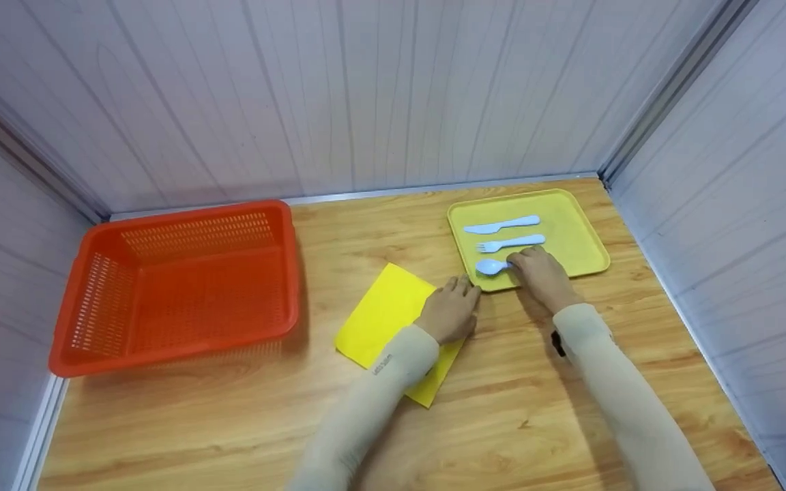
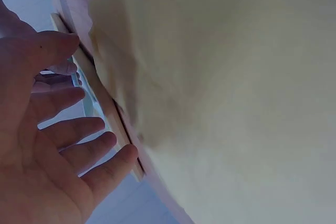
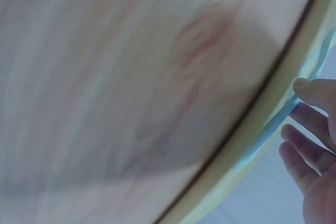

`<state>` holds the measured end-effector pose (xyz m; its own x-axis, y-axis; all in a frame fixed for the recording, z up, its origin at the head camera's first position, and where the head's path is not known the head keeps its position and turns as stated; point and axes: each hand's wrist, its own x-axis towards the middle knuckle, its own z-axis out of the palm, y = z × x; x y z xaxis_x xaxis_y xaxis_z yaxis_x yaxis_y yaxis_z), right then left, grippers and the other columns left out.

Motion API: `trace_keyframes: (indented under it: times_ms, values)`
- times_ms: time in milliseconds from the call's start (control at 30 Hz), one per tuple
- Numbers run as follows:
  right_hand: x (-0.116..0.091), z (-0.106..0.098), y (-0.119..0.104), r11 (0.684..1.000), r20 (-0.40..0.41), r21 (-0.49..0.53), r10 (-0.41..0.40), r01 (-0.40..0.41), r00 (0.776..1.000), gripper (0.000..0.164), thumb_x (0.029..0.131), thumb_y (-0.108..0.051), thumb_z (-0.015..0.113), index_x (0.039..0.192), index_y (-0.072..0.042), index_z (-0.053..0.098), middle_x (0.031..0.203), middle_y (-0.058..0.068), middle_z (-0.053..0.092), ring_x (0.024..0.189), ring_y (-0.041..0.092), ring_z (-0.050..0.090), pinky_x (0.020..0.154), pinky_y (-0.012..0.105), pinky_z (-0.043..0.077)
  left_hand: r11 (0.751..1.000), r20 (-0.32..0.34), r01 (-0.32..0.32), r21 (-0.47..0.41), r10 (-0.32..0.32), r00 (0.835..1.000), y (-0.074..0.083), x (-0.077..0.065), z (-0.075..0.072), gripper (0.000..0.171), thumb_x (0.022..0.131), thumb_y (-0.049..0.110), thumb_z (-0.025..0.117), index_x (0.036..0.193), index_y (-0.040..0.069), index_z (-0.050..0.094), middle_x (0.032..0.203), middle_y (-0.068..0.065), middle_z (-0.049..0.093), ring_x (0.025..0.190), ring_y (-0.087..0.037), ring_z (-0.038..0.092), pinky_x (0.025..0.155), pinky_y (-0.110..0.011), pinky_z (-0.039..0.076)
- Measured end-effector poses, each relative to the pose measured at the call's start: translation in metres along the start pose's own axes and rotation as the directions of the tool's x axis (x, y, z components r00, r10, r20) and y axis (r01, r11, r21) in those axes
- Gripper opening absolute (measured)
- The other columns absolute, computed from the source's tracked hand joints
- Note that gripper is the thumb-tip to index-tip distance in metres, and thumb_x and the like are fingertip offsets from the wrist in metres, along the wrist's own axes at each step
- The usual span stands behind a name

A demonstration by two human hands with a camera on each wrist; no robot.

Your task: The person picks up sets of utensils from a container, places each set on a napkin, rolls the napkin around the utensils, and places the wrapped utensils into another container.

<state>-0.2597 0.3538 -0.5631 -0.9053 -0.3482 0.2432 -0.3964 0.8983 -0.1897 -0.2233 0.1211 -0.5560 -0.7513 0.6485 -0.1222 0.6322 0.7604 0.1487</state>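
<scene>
My right hand (image 1: pixel 542 276) is over the front of a yellow tray (image 1: pixel 587 252), thumb and forefinger pinching the handle of a light blue spoon (image 1: pixel 490 266). In the right wrist view the spoon handle (image 3: pixel 270 127) runs between the thumb and forefinger. Behind the spoon on the tray lie a light blue fork (image 1: pixel 510 243) and a light blue knife (image 1: pixel 502 224). My left hand (image 1: pixel 449 310) lies over a bright yellow sheet (image 1: pixel 383 314), its fingertips close to the tray's front left corner. Its fingers are spread and loosely bent in the left wrist view, grasping nothing.
A red-orange plastic basket (image 1: pixel 202 344) with slotted sides stands on the left of the wooden table (image 1: pixel 502 423). Pale panel walls (image 1: pixel 366 95) enclose the table at the back and both sides. The tray is near the back right corner.
</scene>
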Motion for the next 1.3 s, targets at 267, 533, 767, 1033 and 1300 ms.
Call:
trace_keyframes:
  times_ms: [267,533,767,1033,1300]
  values:
    - [0.018,-0.006,-0.062,0.997,-0.093,0.001,-0.080,0.081,0.992,0.012,0.094,-0.002,0.068,0.104,-0.001,0.073,0.091,0.015,0.069,0.082,0.034,0.065,0.072,0.044,0.056,0.995,0.021,0.096,-0.034,-0.095,0.995,-0.019,-0.037,-0.004,0.059,0.100,0.035,0.058,0.152,0.010,0.042,0.155,-0.019,0.038,0.141,-0.034,0.037,0.108,-0.045,0.040]
    - [0.037,-0.001,-0.134,0.995,-0.026,0.093,0.029,-0.026,0.999,0.013,0.094,-0.010,0.070,0.103,-0.001,0.074,0.086,0.012,0.066,0.074,0.026,0.063,0.065,0.039,0.056,0.973,0.042,0.219,-0.074,-0.216,0.975,-0.051,-0.080,-0.005,0.059,0.100,0.033,0.060,0.150,0.007,0.043,0.153,-0.023,0.039,0.139,-0.039,0.039,0.108,-0.048,0.039]
    - [0.047,0.018,-0.170,0.972,0.046,0.194,0.126,-0.132,0.991,0.016,0.096,-0.016,0.066,0.098,-0.002,0.074,0.081,0.007,0.068,0.065,0.016,0.058,0.057,0.030,0.052,0.960,-0.067,0.255,-0.116,-0.264,0.962,-0.075,-0.115,-0.002,0.050,0.095,0.021,0.064,0.140,0.001,0.053,0.144,-0.027,0.047,0.130,-0.043,0.048,0.095,-0.051,0.050]
    - [0.056,0.038,-0.194,0.925,0.142,0.271,0.233,-0.265,0.962,0.013,0.093,-0.015,0.067,0.092,-0.002,0.070,0.072,0.004,0.059,0.058,0.015,0.055,0.051,0.026,0.047,0.936,0.004,0.280,-0.215,-0.286,0.958,-0.084,-0.125,-0.001,0.047,0.093,0.014,0.065,0.136,-0.001,0.056,0.145,-0.027,0.045,0.133,-0.043,0.043,0.095,-0.054,0.049]
    - [0.062,0.054,-0.211,0.877,0.281,0.308,0.287,-0.369,0.916,0.013,0.094,-0.016,0.065,0.088,-0.005,0.066,0.070,0.003,0.057,0.060,0.013,0.056,0.052,0.024,0.047,0.916,0.083,0.316,-0.246,-0.305,0.949,-0.086,-0.127,0.000,0.050,0.094,0.016,0.065,0.140,-0.001,0.054,0.149,-0.025,0.041,0.137,-0.042,0.038,0.100,-0.055,0.045]
